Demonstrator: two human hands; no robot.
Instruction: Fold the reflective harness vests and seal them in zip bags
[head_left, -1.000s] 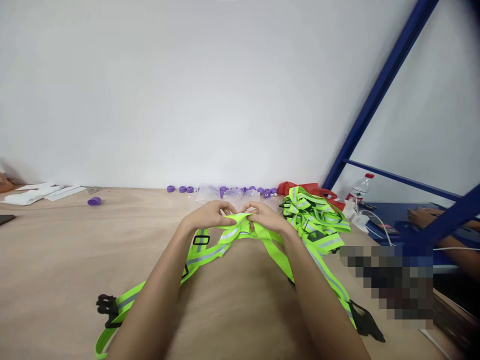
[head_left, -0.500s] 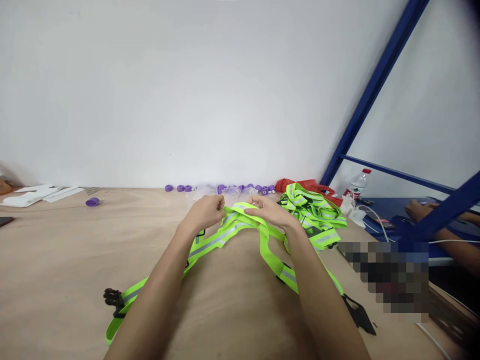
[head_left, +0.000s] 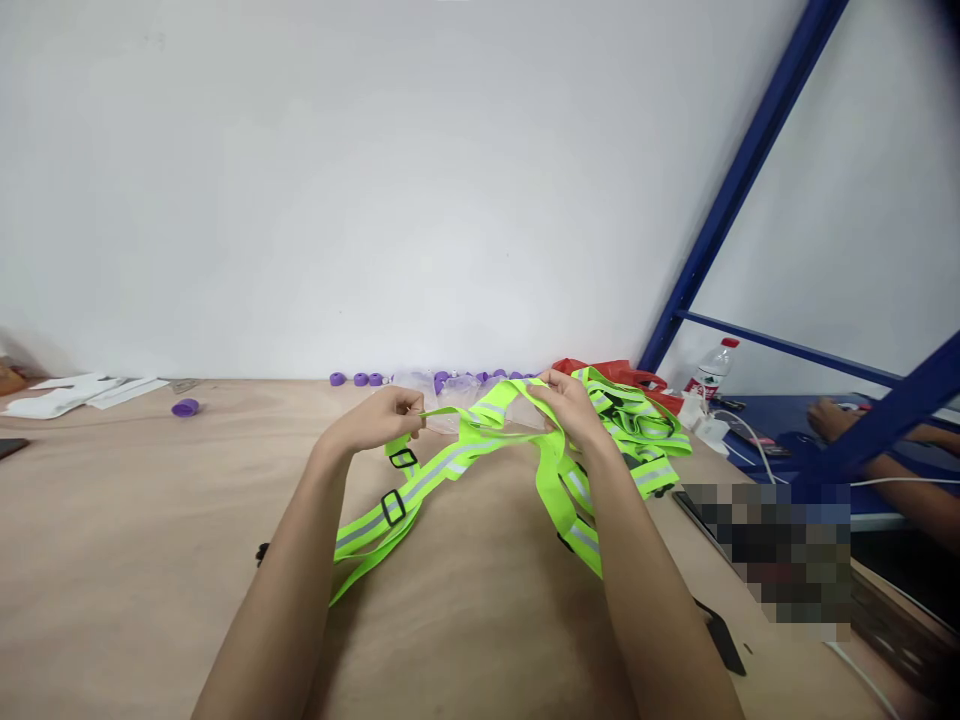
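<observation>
A neon-yellow reflective strap harness (head_left: 442,464) with silver stripes is stretched between my two hands over the table. My left hand (head_left: 386,417) pinches one strap of it at the left. On the other side, my right hand (head_left: 571,405) grips another strap between thumb and fingers. Black slide buckles (head_left: 393,507) sit on the straps below my left hand. A black clip (head_left: 262,554) shows partly behind my left forearm. Beyond my right hand lies a heap of similar reflective straps (head_left: 637,425). My right forearm hides part of the harness.
Purple rolls (head_left: 361,379) and clear plastic bags (head_left: 454,392) line the wall. A red bag (head_left: 615,374) and a bottle (head_left: 712,370) stand behind the heap. Blue frame posts (head_left: 742,190) rise at right, where another person's hand (head_left: 831,418) shows. White papers (head_left: 60,393) lie far left.
My hands have moved apart, left hand leftward and right hand rightward, spreading the harness straps between them. The harness's left end with the black clip has been drawn in toward the middle.
</observation>
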